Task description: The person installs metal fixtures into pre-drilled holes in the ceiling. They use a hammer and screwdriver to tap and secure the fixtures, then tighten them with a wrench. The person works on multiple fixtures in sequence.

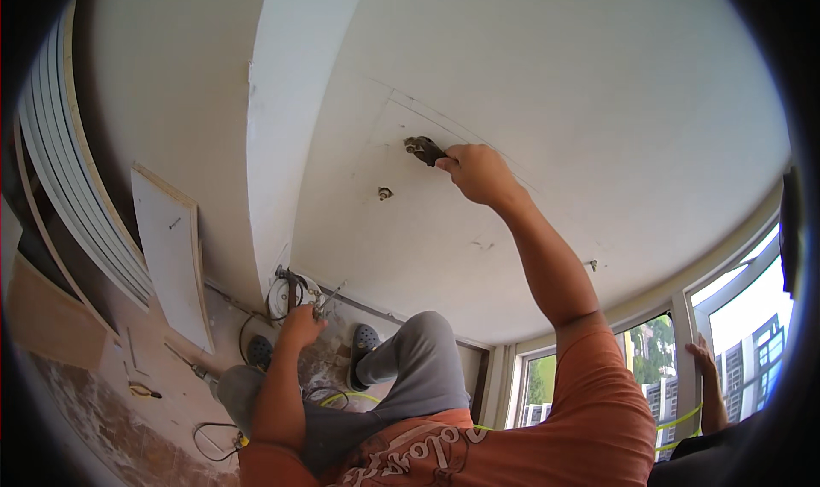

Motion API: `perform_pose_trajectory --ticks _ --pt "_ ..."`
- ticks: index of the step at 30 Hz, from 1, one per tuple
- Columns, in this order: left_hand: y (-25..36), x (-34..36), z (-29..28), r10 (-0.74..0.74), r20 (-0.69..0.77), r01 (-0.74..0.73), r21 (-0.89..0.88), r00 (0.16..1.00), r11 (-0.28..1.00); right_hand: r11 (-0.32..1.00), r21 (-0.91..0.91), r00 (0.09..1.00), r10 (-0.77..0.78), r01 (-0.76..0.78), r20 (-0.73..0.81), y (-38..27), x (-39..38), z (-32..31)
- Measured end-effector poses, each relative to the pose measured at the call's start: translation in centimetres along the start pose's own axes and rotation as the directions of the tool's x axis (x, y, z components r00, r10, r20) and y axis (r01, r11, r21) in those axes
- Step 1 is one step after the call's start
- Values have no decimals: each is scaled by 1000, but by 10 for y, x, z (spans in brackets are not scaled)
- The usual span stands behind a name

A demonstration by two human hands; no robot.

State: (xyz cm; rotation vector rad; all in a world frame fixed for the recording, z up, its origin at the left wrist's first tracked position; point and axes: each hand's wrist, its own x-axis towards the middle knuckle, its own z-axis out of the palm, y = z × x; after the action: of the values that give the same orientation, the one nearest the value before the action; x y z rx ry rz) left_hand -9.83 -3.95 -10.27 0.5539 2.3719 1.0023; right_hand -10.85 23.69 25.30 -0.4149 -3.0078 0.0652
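Note:
My right hand point(470, 171) is closed on a dark hand tool, perhaps pliers point(427, 150), whose head is at a small metal fitting set in the white wall point(453, 77), inside faint drawn lines. A second recessed fitting point(384, 193) sits below it. Lower left, my left hand point(302, 325) is closed around a small metal object point(321, 310) that I cannot make out, beside a round white thing point(280, 297) with dark cables near the wall's foot. A third small fitting point(593, 266) sticks out at the right.
White boards point(166, 243) and long strips point(81, 188) lean at the left. A yellow-handled tool point(145, 391) and cables lie on the dusty floor point(102, 427). A white column point(278, 102) juts beside me. At right, another person's hand point(705, 359) is by the windows point(741, 333), near a yellow-green hose point(679, 420).

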Motion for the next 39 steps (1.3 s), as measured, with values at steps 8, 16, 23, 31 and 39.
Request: perform_pose_trajectory --ticks 8,16,23,31,39 --pt "-17 -4 2 85 -77 -85 -2 993 996 918 -383 975 -19 105 220 -35 21 -32" --pt "-10 -4 -3 22 -32 -22 -12 999 1000 940 -329 994 -60 88 92 -17 16 -15" --pt "-6 -6 -5 -16 -1 16 -36 1000 999 970 243 990 18 17 -142 11 6 48" --pt "-1 15 8 88 47 -89 12 995 996 352 909 820 437 223 -370 -55 16 180" --pt "0 -1 -5 35 -6 -35 -35 999 999 575 816 951 279 -58 -130 23 -37 144"
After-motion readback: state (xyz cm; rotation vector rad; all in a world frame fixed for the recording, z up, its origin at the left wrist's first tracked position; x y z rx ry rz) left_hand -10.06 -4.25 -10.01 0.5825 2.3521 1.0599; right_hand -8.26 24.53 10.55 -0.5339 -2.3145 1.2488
